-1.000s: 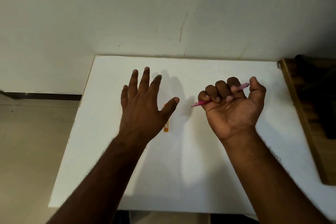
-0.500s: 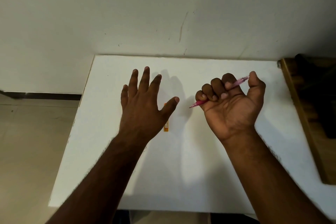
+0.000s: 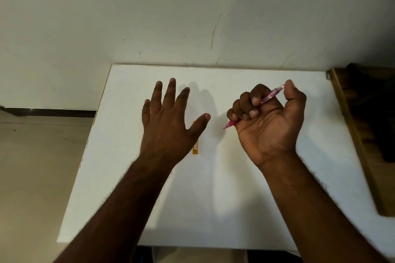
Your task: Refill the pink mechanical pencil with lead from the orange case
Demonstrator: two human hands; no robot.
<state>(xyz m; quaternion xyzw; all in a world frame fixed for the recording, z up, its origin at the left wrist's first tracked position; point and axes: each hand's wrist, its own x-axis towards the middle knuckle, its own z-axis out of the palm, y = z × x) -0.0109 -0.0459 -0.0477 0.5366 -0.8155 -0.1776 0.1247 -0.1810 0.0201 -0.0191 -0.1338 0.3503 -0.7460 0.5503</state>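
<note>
Fingers of right hand (image 3: pixel 269 119) clench pink pencil (image 3: pixel 269 96); left hand (image 3: pixel 168 121) spread, holding nothing.

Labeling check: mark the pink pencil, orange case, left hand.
pink pencil (image 3: pixel 269 96), head view, barrel between fingers and thumb.
orange case (image 3: pixel 196 148), head view, exposed lower end.
left hand (image 3: pixel 168 126), head view, back of hand.

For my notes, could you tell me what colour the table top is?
White table top, clearest in the head view.
</note>
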